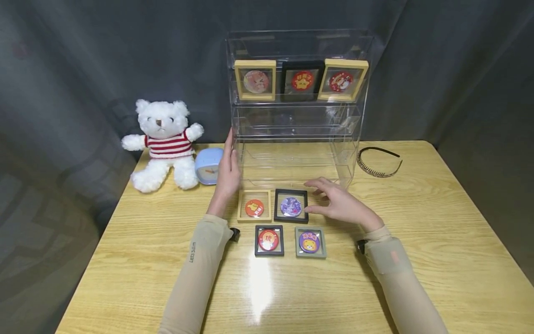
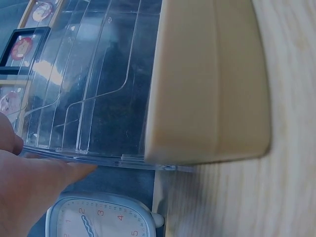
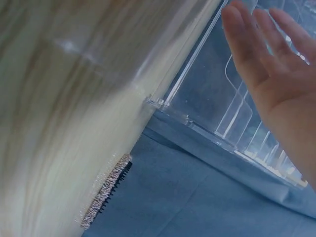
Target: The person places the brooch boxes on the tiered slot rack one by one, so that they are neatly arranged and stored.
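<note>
A clear acrylic display rack [image 1: 292, 118] with tiered shelves stands at the back of the table. My left hand [image 1: 228, 174] rests along its left side, fingers straight; in the left wrist view the hand [image 2: 29, 177] lies against the clear panel. My right hand [image 1: 340, 204] hovers right of a black frame with a purple badge [image 1: 290, 206], its thumb close to the frame's right edge. Nothing shows between its spread fingers in the right wrist view. Left of that frame lies a beige frame with an orange thumbs-up badge [image 1: 254, 208], seen edge-on [image 2: 207, 84] in the left wrist view.
Nearer lie a black frame with a red badge [image 1: 269, 240] and a grey-green one with a bear badge [image 1: 310, 242]. Three framed badges [image 1: 302, 81] stand on an upper shelf. A white teddy bear [image 1: 162, 144] and blue clock [image 1: 208, 166] sit left, a headband [image 1: 378, 162] right.
</note>
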Demonstrator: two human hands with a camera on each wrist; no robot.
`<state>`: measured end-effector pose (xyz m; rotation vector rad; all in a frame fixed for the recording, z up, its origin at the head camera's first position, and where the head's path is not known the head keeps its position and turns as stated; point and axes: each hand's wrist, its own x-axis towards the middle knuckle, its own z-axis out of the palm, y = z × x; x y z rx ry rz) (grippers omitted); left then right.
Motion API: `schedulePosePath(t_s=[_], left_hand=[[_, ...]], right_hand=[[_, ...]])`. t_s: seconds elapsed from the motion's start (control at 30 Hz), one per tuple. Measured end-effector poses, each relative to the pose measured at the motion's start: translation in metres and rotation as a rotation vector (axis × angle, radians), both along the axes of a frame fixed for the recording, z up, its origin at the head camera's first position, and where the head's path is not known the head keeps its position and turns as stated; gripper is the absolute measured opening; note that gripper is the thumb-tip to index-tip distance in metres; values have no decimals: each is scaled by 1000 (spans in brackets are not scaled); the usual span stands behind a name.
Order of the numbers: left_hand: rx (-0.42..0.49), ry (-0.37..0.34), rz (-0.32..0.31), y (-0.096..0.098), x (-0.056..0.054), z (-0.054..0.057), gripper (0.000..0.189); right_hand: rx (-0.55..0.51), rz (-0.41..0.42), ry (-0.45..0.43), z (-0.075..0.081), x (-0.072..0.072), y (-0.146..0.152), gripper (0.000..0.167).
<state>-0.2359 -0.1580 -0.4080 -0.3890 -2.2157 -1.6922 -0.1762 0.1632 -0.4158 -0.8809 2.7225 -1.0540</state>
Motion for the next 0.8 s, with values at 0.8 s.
schedulePosePath(t_s=[0.8], left_hand=[[-19, 11, -1, -2, -2, -2, 58]], right_hand=[[148, 57, 13, -8, 1, -9, 91]])
